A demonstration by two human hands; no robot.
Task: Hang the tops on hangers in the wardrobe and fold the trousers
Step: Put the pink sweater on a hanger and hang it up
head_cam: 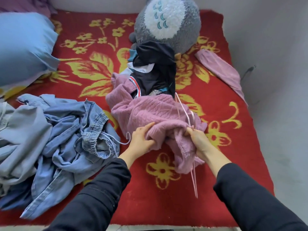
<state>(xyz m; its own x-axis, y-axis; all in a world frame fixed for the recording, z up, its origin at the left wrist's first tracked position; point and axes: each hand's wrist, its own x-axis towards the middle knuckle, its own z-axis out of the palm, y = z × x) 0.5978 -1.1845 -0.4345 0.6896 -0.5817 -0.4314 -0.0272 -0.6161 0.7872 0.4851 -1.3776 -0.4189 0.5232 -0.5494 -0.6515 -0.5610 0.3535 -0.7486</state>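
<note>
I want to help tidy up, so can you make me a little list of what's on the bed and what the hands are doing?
left hand: holds the sweater by its edge
right hand: grips the hanger, which the sweater partly hides
blue clothes: crumpled heap on the left
dark clothes: pile behind the sweater
plush toy: at the back
pillow: back left
blanket: red with yellow flowers, under everything
</note>
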